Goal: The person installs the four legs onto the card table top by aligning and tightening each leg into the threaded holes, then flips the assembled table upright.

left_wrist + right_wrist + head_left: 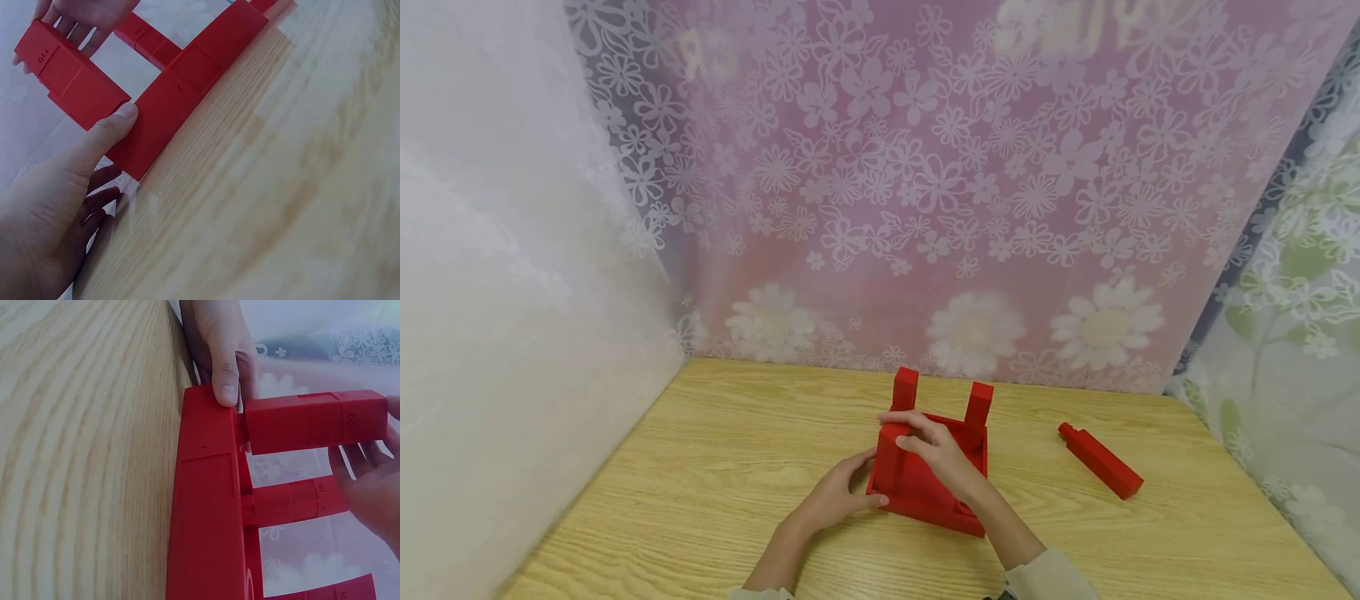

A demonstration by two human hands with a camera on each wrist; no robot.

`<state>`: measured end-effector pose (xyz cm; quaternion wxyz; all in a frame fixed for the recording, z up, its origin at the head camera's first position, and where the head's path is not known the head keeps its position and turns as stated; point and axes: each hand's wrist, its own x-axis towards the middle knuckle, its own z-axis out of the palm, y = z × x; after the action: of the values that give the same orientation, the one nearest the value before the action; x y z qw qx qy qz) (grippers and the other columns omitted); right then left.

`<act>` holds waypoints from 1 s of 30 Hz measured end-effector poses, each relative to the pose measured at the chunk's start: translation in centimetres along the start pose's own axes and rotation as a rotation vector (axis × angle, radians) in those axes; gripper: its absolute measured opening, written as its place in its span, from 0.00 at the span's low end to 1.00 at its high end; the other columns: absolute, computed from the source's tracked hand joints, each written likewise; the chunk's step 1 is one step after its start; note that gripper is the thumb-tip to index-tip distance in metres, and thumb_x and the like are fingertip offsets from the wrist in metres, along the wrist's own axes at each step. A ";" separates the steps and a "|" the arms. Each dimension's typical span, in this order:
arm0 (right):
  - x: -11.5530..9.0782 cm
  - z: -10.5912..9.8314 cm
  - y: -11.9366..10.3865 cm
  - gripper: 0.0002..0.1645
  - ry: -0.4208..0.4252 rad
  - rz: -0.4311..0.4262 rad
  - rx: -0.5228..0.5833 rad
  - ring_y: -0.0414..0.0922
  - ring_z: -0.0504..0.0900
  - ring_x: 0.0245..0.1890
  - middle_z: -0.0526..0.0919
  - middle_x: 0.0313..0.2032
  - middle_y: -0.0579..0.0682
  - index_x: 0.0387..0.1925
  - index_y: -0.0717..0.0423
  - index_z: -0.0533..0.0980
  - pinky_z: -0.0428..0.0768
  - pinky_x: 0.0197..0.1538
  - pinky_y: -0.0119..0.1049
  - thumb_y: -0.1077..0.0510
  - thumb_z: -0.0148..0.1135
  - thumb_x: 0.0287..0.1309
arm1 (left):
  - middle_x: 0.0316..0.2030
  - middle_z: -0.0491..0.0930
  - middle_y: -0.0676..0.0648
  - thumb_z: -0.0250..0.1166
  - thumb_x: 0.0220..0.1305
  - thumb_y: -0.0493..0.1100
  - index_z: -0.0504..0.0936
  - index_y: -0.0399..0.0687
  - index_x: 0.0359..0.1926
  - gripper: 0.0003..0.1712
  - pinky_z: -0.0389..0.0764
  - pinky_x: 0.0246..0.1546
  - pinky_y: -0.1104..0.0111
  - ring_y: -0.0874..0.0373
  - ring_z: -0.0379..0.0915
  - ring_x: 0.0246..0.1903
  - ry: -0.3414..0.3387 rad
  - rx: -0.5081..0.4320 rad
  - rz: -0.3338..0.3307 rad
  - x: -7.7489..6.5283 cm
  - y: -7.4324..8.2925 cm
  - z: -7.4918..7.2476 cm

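A red square base (936, 515) with raised walls lies on the table like an upturned stool. My left hand (831, 500) grips its near left corner, thumb on the front wall and fingers round the side. At that corner stands a red block-shaped leg (889, 467); my right hand (942, 457) holds its top end. In the right wrist view, a narrow neck shows between this leg (312, 422) and the wall. Two more red legs, one back left (906, 387) and one back right (978, 406), stand upright on the base.
A loose red leg (1105, 462) with a stepped, narrower end lies on the wood-grain table (737, 433), right of the base. A flowered pink curtain (880, 208) hangs along the table's back edge, with pale sheets at both sides.
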<state>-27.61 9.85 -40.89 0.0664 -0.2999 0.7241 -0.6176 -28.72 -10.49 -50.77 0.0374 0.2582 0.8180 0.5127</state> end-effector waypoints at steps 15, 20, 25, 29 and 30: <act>0.3 1.6 0.8 0.17 0.197 -0.084 -0.246 0.43 0.71 0.45 0.75 0.47 0.44 0.49 0.54 0.75 0.71 0.48 0.43 0.56 0.62 0.58 | 0.61 0.64 0.55 0.68 0.52 0.55 0.62 0.56 0.67 0.42 0.56 0.60 0.53 0.55 0.54 0.63 0.005 0.012 -0.015 -0.1 -0.1 0.1; -0.1 1.5 -1.0 0.17 0.072 0.002 -0.036 0.48 0.66 0.57 0.73 0.53 0.52 0.53 0.61 0.73 0.61 0.58 0.51 0.59 0.49 0.67 | 0.60 0.66 0.54 0.68 0.53 0.55 0.61 0.53 0.67 0.43 0.56 0.60 0.53 0.55 0.55 0.62 0.002 0.007 -0.015 -0.1 0.1 0.0; -0.4 1.1 -1.0 0.23 -0.008 -0.006 0.081 0.53 0.60 0.61 0.68 0.58 0.61 0.58 0.66 0.67 0.48 0.61 0.59 0.65 0.33 0.67 | 0.60 0.66 0.54 0.68 0.52 0.55 0.61 0.53 0.67 0.43 0.56 0.60 0.54 0.55 0.55 0.62 -0.006 -0.002 -0.013 0.0 0.1 -0.1; -0.2 0.8 0.3 0.24 -0.002 -0.002 0.087 0.51 0.61 0.61 0.68 0.58 0.59 0.59 0.62 0.68 0.48 0.61 0.59 0.65 0.36 0.64 | 0.60 0.66 0.53 0.68 0.52 0.55 0.62 0.52 0.67 0.43 0.56 0.60 0.53 0.55 0.56 0.62 -0.003 0.000 -0.011 0.0 0.0 0.0; -0.2 0.7 0.6 0.23 0.008 0.004 0.081 0.49 0.61 0.61 0.69 0.58 0.57 0.59 0.61 0.68 0.50 0.61 0.58 0.65 0.37 0.64 | 0.60 0.66 0.53 0.68 0.52 0.55 0.62 0.51 0.67 0.43 0.56 0.60 0.54 0.55 0.56 0.62 -0.002 0.001 -0.009 0.0 0.0 0.0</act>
<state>-27.32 9.35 -41.68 0.0766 -0.2931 0.6993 -0.6475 -28.76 -10.51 -50.76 0.0406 0.2550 0.8195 0.5116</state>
